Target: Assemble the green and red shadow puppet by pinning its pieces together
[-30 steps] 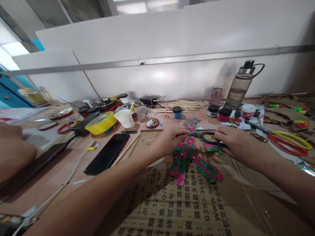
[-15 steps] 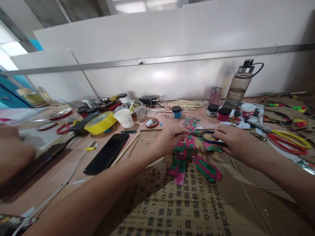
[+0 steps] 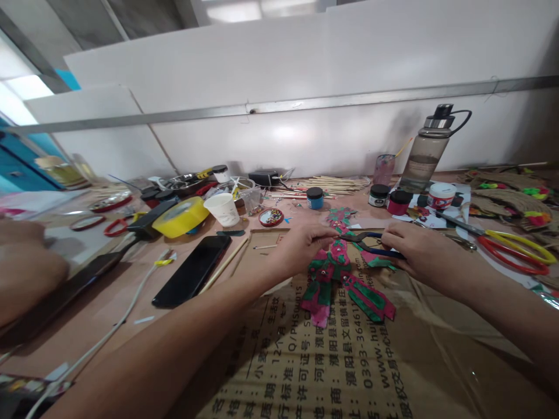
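My right hand [image 3: 404, 245] is closed around the handles of dark blue pliers [image 3: 374, 244], whose jaws point left. At the jaw tips, my left hand [image 3: 305, 247] pinches something too small to make out. Under both hands lies a pink and green jointed paper figure [image 3: 335, 267], with small shiny studs where its pieces overlap. The figure's two lower strips spread toward me, and its top end reaches beyond my fingers. Beneath it is a flattened cardboard sheet [image 3: 332, 372] with printed Chinese text.
Left of the cardboard lie a black phone [image 3: 192, 270], a wooden stick and yellow tape [image 3: 181, 217]. A paper cup [image 3: 222, 209], a lid of beads [image 3: 271, 217] and paint jars [image 3: 314, 198] stand behind. Scissors [image 3: 515, 247] and a bottle [image 3: 425, 151] are right. Another person's hand [image 3: 30, 267] is far left.
The view has shifted slightly, moving everything a little to the right in the picture. Both hands keep their hold, with the pliers still at the left fingertips.
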Demonstrator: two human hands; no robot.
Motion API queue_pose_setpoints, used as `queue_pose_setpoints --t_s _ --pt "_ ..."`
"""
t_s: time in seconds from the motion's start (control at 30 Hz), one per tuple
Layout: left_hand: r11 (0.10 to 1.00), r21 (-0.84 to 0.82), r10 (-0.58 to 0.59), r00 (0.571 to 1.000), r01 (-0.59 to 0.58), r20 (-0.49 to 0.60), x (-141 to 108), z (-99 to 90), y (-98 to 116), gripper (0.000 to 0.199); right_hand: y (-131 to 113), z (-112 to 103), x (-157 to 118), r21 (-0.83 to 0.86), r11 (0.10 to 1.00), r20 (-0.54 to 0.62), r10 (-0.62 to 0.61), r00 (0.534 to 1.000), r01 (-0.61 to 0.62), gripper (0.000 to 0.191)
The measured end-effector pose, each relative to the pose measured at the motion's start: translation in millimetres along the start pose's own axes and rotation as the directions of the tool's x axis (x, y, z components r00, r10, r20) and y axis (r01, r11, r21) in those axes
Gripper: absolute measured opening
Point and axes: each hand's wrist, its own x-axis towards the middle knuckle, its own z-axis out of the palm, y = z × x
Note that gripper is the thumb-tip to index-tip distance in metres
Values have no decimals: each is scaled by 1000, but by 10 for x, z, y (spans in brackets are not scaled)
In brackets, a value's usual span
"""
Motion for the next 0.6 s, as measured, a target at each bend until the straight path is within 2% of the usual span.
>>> queue_pose_setpoints --t_s 0.33,0.5,0.6 --pt "999 29 -24 999 25 -22 -7 0 48 20 -31 40 4 17 1000 -8 -13 1000 14 17" --pt "999 49 9 998 -6 -55 -18 -18 91 19 -37 57 0 10 999 -5 -40 999 40 31" --pt "998 62 32 997 -28 -65 -27 -20 102 18 -42 58 -4 34 999 4 -26 1000 26 34"
